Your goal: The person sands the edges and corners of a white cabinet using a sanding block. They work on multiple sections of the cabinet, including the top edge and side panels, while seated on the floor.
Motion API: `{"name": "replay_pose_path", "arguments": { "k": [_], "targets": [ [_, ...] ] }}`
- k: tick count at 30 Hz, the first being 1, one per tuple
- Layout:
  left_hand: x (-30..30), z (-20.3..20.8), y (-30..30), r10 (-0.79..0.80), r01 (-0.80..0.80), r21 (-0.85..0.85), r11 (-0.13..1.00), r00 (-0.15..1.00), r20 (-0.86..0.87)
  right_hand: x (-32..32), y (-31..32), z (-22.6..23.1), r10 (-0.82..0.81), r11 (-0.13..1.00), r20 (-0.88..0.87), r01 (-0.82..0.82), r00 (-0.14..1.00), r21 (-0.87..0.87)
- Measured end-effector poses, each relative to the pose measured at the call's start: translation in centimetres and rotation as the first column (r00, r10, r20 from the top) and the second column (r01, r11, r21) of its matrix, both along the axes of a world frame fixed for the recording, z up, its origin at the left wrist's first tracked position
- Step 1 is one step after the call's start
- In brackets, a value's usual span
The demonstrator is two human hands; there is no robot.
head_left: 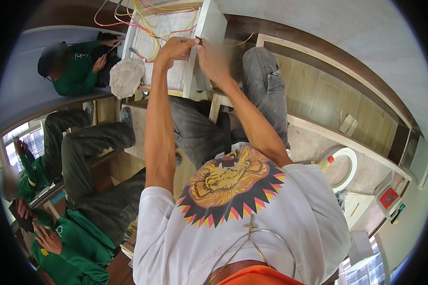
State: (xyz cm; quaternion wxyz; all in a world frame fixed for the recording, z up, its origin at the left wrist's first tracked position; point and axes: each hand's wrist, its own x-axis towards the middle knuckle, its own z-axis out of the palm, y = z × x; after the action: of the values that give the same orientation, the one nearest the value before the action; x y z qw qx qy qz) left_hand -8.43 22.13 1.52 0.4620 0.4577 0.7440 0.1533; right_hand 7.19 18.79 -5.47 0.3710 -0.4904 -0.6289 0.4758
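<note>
Both arms stretch forward to a white open-fronted box (214, 29) at the top of the view. My left hand (174, 50) is closed in a pinch, with its fingertips at a small black piece (199, 41). From the other side my right hand (213, 62) pinches the same piece; this hand is partly blurred. Whether the piece is tape or a wire end I cannot make out. Yellow wires (155, 40) and red wires (128, 20) run loosely through the box, just left of my left hand. A pale cloth bundle (127, 77) hangs at the box's lower left corner.
One person in green (83, 69) sits at the left, holding a thin tool. More people in green (76, 247) sit at the lower left. A wooden frame (328, 57) stands at the right. A white ring (352, 166) and a red-faced device (388, 197) lie on a board.
</note>
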Motion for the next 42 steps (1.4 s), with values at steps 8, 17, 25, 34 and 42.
{"name": "replay_pose_path", "arguments": {
  "k": [8, 17, 25, 34, 42],
  "targets": [
    [0.8, 0.1, 0.4, 0.009, -0.010, -0.010, 1.000, 0.996, -0.094, -1.3, 0.1, -0.7, -0.104, 0.994, -0.012, 0.104, 0.995, 0.015],
    [1.2, -0.8, 2.2, -0.099, 0.118, 0.039, 0.992, 0.942, -0.320, -2.3, 1.1, -2.0, -0.152, 0.988, -0.072, 0.149, 0.986, -0.041],
    [0.1, -1.0, 1.6, -0.013, 0.018, 0.045, 0.999, 0.996, -0.094, -2.2, 1.3, -1.6, -0.122, 0.990, -0.053, 0.126, 0.991, 0.071],
    [1.6, -1.1, 2.8, -0.047, 0.071, 0.060, 0.996, 0.944, -0.328, -1.8, 2.2, -1.6, -0.054, 0.993, -0.050, 0.049, 0.997, -0.106],
    [0.8, -0.1, 2.2, 0.031, -0.032, -0.007, 0.999, 0.998, -0.062, -1.2, 2.4, -0.5, -0.050, 0.997, -0.046, 0.052, 0.998, 0.049]
  ]
}}
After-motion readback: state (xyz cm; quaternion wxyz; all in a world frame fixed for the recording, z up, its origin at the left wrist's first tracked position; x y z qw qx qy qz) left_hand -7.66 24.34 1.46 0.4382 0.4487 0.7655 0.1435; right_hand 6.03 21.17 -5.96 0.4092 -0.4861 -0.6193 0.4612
